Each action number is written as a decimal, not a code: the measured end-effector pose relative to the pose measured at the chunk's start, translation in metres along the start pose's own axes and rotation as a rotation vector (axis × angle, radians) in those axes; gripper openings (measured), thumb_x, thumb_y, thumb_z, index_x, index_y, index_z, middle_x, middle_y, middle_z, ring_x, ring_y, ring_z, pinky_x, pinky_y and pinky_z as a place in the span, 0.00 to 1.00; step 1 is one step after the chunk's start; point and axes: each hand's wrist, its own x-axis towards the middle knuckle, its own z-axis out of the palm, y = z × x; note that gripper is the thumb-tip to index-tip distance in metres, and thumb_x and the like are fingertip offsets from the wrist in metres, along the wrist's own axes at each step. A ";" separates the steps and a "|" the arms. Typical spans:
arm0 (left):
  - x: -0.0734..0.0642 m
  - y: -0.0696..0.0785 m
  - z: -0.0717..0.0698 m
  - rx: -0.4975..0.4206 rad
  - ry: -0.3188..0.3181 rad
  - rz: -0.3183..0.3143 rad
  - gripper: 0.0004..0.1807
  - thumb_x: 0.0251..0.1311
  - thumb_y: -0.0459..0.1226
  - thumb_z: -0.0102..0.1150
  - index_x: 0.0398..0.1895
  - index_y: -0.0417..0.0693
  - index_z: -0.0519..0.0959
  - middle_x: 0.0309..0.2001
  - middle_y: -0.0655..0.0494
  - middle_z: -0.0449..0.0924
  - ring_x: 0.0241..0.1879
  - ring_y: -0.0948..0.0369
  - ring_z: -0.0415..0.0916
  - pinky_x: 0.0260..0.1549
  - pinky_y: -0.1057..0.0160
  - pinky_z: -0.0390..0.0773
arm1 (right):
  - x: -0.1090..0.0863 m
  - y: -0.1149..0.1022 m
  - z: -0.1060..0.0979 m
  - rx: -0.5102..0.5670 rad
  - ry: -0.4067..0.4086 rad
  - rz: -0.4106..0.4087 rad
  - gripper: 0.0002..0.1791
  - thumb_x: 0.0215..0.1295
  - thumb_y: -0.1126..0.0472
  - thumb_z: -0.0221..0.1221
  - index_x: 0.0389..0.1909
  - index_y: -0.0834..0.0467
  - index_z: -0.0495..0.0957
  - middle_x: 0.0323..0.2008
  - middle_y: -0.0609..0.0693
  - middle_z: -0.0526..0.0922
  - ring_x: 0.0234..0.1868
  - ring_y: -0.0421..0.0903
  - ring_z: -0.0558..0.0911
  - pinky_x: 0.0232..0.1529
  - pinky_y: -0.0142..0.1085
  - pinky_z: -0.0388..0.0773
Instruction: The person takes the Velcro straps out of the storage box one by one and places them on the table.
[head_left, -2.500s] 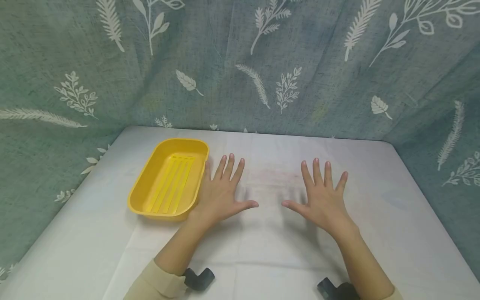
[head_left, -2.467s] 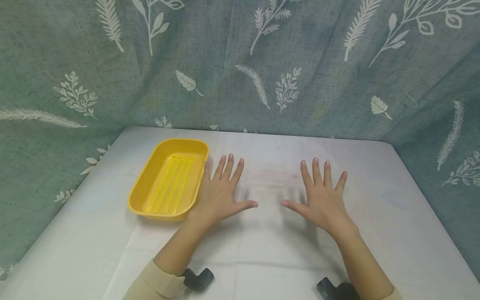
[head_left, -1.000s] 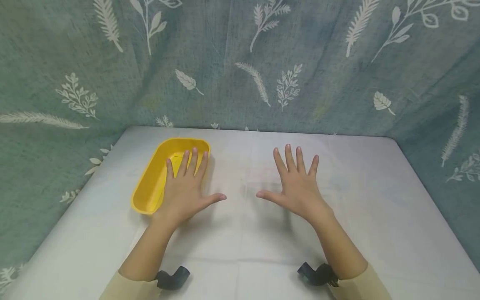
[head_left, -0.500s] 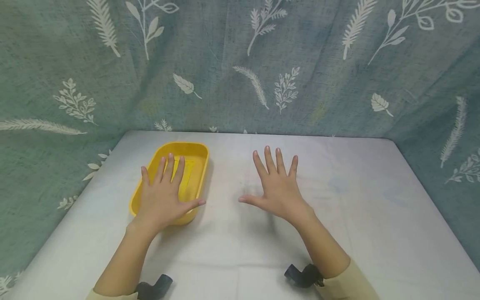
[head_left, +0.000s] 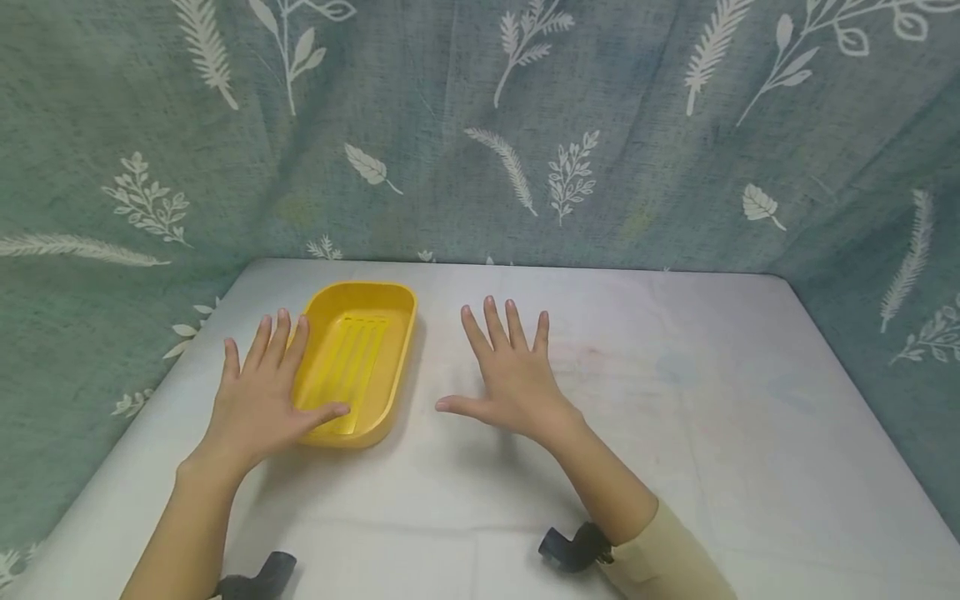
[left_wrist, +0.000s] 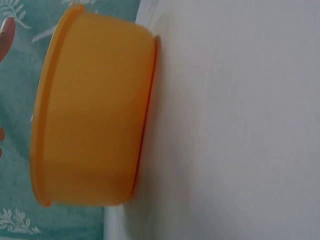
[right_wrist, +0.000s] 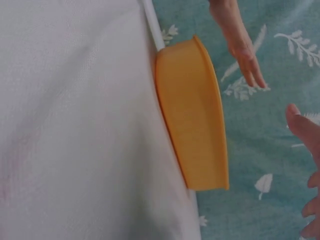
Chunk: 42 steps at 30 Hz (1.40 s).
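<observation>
A yellow plastic basket (head_left: 401, 367) with a slotted bottom stands on the left half of the white table. My left hand (head_left: 258, 404), fingers spread, hovers at its left side and overlaps its near left part in the head view. To the basket's right, my right hand (head_left: 517, 383) is held above the table, fingers and thumb spread, holding nothing. The left wrist view shows the side wall of the basket (left_wrist: 95, 110) with a few fingertips at the left edge. In the right wrist view, the basket (right_wrist: 192, 120) appears beyond the table surface, with the left hand (right_wrist: 242, 50) above it.
A white cloth covers the table (head_left: 712, 417). Green curtains (head_left: 435, 208) with white leaf prints hang behind it and along both sides. Dark wrist-worn devices (head_left: 573, 546) sit at both wrists, low over the table.
Both hands have moved left with fingers still spread. The left hand passed over the basket from its right side to its left; the right hand came nearer to it. The basket stays in place.
</observation>
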 end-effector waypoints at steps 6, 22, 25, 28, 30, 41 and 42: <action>-0.004 -0.021 0.000 -0.080 -0.056 0.008 0.65 0.47 0.65 0.60 0.75 0.49 0.31 0.75 0.45 0.28 0.74 0.50 0.23 0.66 0.40 0.20 | 0.008 -0.006 0.006 0.024 -0.016 -0.009 0.60 0.50 0.19 0.44 0.75 0.48 0.34 0.75 0.56 0.36 0.74 0.60 0.40 0.65 0.68 0.30; 0.002 -0.062 0.009 -0.625 -0.345 0.038 0.72 0.38 0.43 0.76 0.74 0.52 0.26 0.74 0.42 0.20 0.72 0.39 0.21 0.59 0.26 0.38 | 0.027 -0.023 0.036 0.247 -0.004 -0.052 0.57 0.51 0.24 0.52 0.75 0.44 0.38 0.75 0.52 0.40 0.75 0.54 0.36 0.67 0.65 0.28; 0.002 -0.070 0.011 -0.686 -0.394 0.010 0.70 0.41 0.40 0.74 0.74 0.61 0.26 0.75 0.43 0.22 0.71 0.36 0.24 0.56 0.24 0.43 | 0.030 -0.026 0.042 0.282 -0.038 -0.043 0.58 0.50 0.23 0.52 0.75 0.40 0.34 0.75 0.52 0.40 0.75 0.55 0.38 0.67 0.65 0.29; 0.002 -0.079 0.011 -0.715 -0.431 -0.017 0.67 0.45 0.38 0.72 0.72 0.71 0.26 0.75 0.47 0.23 0.67 0.26 0.33 0.52 0.23 0.49 | 0.034 -0.029 0.048 0.324 -0.081 -0.032 0.60 0.48 0.23 0.53 0.75 0.41 0.33 0.75 0.52 0.40 0.75 0.56 0.40 0.67 0.65 0.31; 0.002 -0.086 0.013 -0.733 -0.444 -0.009 0.65 0.48 0.37 0.70 0.72 0.73 0.27 0.75 0.48 0.24 0.66 0.25 0.37 0.52 0.24 0.53 | 0.035 -0.031 0.051 0.362 -0.104 -0.030 0.60 0.48 0.23 0.54 0.75 0.42 0.34 0.75 0.53 0.40 0.75 0.57 0.41 0.67 0.65 0.32; 0.003 -0.104 0.024 -0.860 -0.475 0.022 0.58 0.51 0.32 0.67 0.76 0.55 0.35 0.74 0.37 0.34 0.53 0.87 0.61 0.44 0.73 0.74 | 0.037 -0.046 0.060 0.778 -0.196 -0.014 0.59 0.51 0.36 0.64 0.75 0.47 0.38 0.75 0.43 0.43 0.75 0.49 0.45 0.69 0.62 0.40; 0.002 -0.105 0.025 -0.871 -0.482 0.016 0.57 0.51 0.32 0.66 0.76 0.56 0.36 0.74 0.38 0.34 0.53 0.86 0.62 0.44 0.72 0.75 | 0.038 -0.048 0.061 0.805 -0.197 -0.019 0.59 0.51 0.37 0.65 0.75 0.49 0.39 0.75 0.44 0.43 0.75 0.48 0.45 0.70 0.59 0.42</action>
